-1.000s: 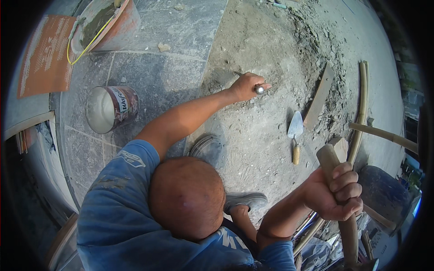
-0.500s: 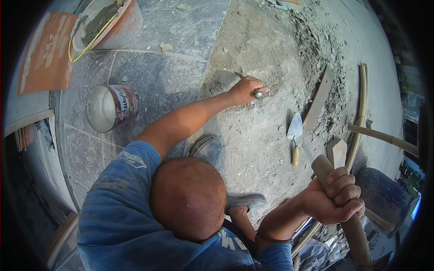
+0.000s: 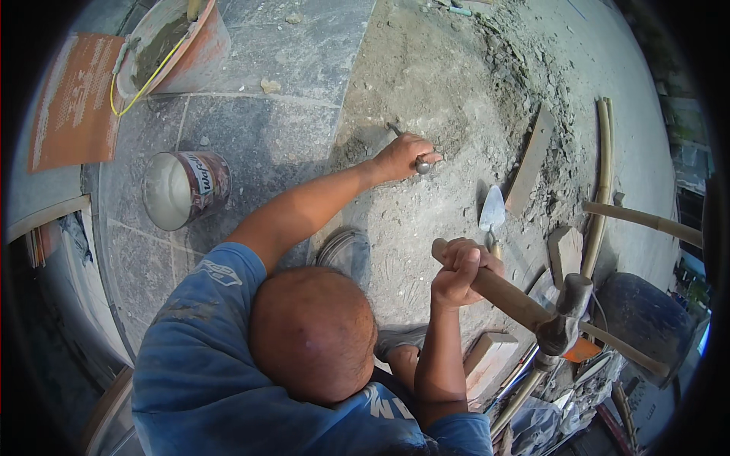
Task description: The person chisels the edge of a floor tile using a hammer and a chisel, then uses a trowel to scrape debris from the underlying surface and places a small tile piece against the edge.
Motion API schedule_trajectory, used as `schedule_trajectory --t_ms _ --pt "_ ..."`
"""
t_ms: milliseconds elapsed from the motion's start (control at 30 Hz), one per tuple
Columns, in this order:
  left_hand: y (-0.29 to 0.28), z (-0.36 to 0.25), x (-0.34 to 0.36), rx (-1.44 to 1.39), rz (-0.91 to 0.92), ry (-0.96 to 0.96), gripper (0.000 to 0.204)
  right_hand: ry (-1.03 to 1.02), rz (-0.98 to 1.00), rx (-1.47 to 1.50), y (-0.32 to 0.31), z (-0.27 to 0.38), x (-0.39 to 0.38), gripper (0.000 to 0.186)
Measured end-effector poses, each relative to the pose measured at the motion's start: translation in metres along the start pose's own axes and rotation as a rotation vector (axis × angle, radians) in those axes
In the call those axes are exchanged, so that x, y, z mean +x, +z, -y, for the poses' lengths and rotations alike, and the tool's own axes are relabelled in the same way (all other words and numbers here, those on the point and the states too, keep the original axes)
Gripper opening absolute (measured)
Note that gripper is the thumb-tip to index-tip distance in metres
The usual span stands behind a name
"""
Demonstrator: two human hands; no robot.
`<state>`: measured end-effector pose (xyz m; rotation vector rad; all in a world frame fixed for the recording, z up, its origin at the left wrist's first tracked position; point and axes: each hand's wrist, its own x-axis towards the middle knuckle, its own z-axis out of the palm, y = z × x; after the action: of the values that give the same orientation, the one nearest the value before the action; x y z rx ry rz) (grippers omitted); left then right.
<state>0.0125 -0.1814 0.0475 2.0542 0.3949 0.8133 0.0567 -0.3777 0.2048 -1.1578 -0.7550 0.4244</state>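
My left hand (image 3: 405, 157) is closed around a metal chisel (image 3: 423, 166), its round end showing past my fingers. The chisel's other end points to the bare mortar ground, close to the edge of the grey tiles (image 3: 262, 129). Held up at the right, my right hand (image 3: 461, 271) grips the wooden handle of a hammer (image 3: 564, 318). Its metal head hangs out to the lower right, well apart from the chisel. Partly behind the right hand, a pointing trowel (image 3: 493, 210) lies on the ground.
A tin bucket (image 3: 209, 182) stands on the tiles at left. Behind it are a mortar bucket (image 3: 213, 53) with a yellow handle and an orange-brown panel (image 3: 72, 106). A flat board (image 3: 531, 159), rubble (image 3: 525, 68), bamboo poles (image 3: 605, 152) and a dark blue drum (image 3: 642, 315) lie right.
My right hand has moved left and up, and the hammer has turned so its head now shows. My left hand keeps the chisel at nearly the same spot; the whole view shifted slightly.
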Motion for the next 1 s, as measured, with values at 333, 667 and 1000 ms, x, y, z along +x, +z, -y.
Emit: schedule_trajectory --t_ms 333,667,1000 --pt "0.008 0.009 -0.018 0.116 0.092 0.066 0.035 0.544 0.047 -0.503 -0.036 -0.051 -0.054 0.025" --pt "0.011 0.019 -0.023 0.245 0.224 0.116 0.029 0.643 0.228 -0.799 -0.050 -0.062 -0.078 0.018" --pt "0.020 0.027 -0.046 0.358 0.449 0.165 0.025 0.647 0.303 -0.880 -0.066 -0.083 -0.099 0.020"
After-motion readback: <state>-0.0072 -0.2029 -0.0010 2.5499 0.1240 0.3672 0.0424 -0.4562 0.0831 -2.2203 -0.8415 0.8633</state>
